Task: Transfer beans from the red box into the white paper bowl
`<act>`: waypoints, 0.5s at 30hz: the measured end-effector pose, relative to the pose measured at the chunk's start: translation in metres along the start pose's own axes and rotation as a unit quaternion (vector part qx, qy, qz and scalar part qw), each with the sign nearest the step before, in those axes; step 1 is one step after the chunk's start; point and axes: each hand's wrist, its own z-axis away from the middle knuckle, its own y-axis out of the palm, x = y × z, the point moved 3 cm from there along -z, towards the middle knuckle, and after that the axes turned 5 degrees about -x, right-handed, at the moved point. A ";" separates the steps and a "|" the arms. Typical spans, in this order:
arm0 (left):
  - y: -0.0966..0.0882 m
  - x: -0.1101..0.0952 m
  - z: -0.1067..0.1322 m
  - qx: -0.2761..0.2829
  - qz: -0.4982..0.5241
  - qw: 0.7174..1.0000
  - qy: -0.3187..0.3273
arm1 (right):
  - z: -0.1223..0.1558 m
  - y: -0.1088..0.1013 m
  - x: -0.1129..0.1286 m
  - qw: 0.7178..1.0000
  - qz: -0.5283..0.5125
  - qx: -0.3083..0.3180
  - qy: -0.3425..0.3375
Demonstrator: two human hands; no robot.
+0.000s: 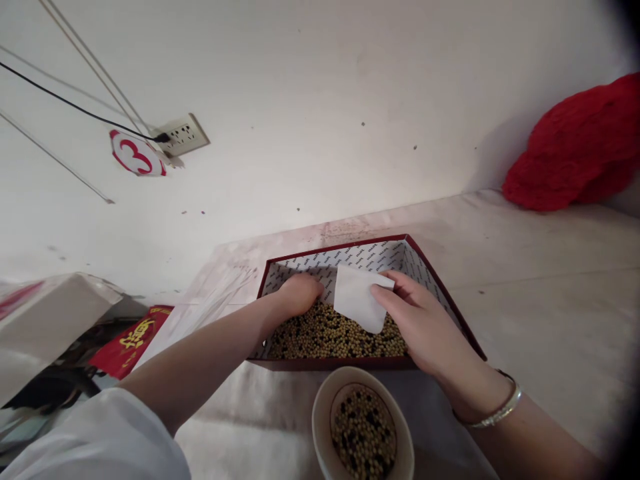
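Note:
An open dark-red box [340, 364] with a printed white lining holds a layer of small round beans [340, 333], mostly yellow with black ones mixed in. Inside its left end is my left hand [301, 293], curled just over the beans; its fingertips are hidden, so what they hold cannot be made out. My right hand [415, 313] pinches a piece of white paper [361, 293] between thumb and fingers above the beans. Whether this paper is a flat sheet or a small bag is unclear. In front of the box stands a pale round tub [323, 427] with the same mixed beans inside.
A pale cloth [540, 287] covers the surface under the box, up against the white wall [320, 100]. At the right back lies a red fluffy thing [575, 147]. On the left are a red packet [133, 340] with yellow lettering and a wall socket [185, 135] with a black cord.

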 end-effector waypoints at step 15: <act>-0.055 -0.007 0.029 -0.155 0.014 0.983 -0.092 | -0.001 0.000 0.001 1.000 0.018 -0.003 0.005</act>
